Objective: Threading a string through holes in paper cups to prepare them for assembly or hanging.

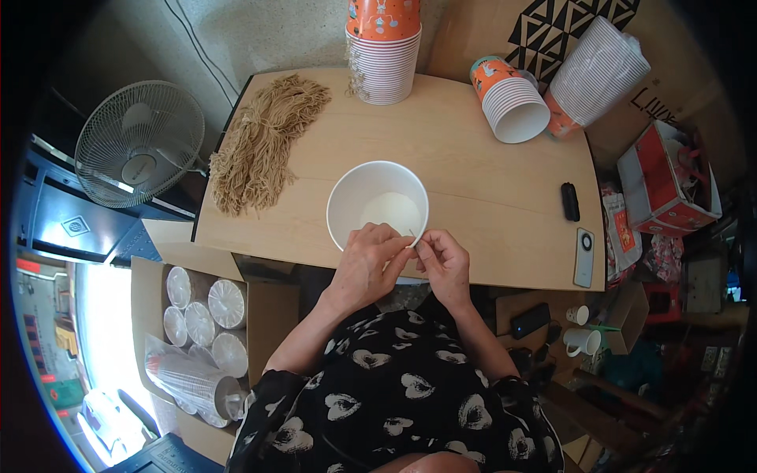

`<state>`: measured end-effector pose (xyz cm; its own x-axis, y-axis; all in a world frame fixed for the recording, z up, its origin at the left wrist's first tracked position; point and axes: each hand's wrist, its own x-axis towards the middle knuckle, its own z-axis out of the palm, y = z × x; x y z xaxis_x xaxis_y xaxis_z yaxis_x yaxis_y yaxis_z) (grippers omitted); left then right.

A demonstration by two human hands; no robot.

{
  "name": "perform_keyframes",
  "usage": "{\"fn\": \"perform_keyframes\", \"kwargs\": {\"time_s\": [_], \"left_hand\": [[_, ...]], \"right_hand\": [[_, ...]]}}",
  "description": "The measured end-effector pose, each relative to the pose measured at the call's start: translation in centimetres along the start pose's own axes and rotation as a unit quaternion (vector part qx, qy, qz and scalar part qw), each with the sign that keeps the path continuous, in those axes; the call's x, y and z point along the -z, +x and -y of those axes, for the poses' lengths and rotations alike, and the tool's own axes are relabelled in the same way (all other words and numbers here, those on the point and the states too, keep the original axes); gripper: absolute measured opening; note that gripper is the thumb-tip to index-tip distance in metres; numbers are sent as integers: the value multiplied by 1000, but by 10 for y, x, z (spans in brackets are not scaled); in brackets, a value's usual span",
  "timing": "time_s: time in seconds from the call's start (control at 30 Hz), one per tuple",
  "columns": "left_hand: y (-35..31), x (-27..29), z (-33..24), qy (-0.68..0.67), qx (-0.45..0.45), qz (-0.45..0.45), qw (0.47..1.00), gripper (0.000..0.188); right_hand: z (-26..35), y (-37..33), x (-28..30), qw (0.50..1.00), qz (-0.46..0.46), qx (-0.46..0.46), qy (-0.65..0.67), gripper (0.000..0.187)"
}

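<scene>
A white paper bucket (344, 203) stands with its mouth up at the near edge of the table, its pale inside showing. My left hand (364, 264) is closed at the near rim, thumb and fingertips pinched together there. On the right side of that rim, my right hand (444, 264) pinches too, its fingertips almost meeting the left ones. A short, thin, light strand (412, 233) pokes up inside the rim by the fingertips. Whatever else lies between the fingers is hidden. A bundle of tan cords (264, 142) lies on the table at the far left.
The wooden table (505, 213) bears a tall bucket stack (384, 67) with cords on its side, tipped stacks (516, 106), a black object (569, 202) and a phone (583, 258). A fan (140, 146) stands left, above a carton (264, 323) of wrapped stacks. Mugs (582, 341) stand lower right.
</scene>
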<state>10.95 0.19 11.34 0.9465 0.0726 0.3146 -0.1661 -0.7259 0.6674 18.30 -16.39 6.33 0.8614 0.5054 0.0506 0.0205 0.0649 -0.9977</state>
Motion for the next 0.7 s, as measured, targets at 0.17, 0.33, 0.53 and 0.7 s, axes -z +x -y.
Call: {"fn": "perform_keyframes", "kwargs": {"time_s": [0.17, 0.33, 0.53, 0.7], "left_hand": [[3, -8, 2, 3, 2, -6, 1000, 21], [5, -15, 2, 11, -13, -25, 1000, 23], [10, -14, -1, 9, -28, -25, 999, 18], [11, -14, 1, -5, 1, -2, 1000, 19]], "right_hand": [[4, 2, 5, 1000, 16, -19, 13, 12], [12, 4, 11, 991, -36, 45, -119, 23], [18, 15, 13, 967, -13, 131, -220, 15], [10, 17, 14, 958, -34, 146, -245, 7]]}}
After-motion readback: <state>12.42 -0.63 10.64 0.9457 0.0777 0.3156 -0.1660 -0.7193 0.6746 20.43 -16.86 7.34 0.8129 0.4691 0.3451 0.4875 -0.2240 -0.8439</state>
